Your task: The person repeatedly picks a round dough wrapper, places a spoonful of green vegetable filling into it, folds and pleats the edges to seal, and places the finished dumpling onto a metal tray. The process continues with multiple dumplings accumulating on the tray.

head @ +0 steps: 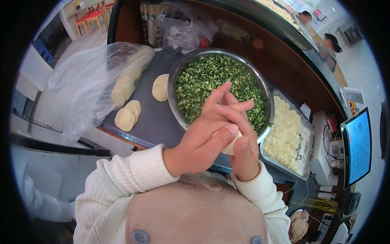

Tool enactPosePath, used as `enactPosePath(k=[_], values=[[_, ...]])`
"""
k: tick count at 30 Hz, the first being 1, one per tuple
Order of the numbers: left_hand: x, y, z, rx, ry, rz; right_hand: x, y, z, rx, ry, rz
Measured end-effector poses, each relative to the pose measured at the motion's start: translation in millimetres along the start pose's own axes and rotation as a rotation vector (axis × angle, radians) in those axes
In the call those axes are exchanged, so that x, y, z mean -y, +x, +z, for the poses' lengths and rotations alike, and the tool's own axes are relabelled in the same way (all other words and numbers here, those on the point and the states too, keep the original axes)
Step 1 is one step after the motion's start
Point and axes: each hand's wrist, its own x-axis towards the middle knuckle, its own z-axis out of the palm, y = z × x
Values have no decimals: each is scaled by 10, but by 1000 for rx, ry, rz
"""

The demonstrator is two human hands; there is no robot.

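My left hand [198, 138] and my right hand [249, 134] are pressed together over the near side of a steel bowl, their fingers crossing. A pale folded dumpling [229, 148] is squeezed between them, with my thumbs along it and much of it hidden. The large bowl [171, 94] holds chopped green filling with yellow bits [213, 71]. To its left lie two small stacks of round dough wrappers, one stack [128, 116] near the counter edge and another stack [160, 87] against the bowl. Rows of shaped dumplings [280, 131] fill much of a metal tray [312, 143] at right.
A clear plastic bag [82, 73] covers a dough log [129, 76] on the counter's left. Behind stand a chopstick holder [151, 32] and a knotted plastic bag [182, 33]. A screen [358, 148] and cables are at right. Two people [329, 50] are beyond the partition.
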Motion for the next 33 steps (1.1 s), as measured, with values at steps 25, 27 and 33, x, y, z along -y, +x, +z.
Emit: enactPosePath(k=[25,27,33], values=[[95,-50,9,-63,-332,-156,-108,167,86,45,-210,-109],[153,-37,-135,29,-4,-4,-72,106,98,29,23,106],[312,-24,-285,56,1029,183,-190,-14,51,-246,870,441]])
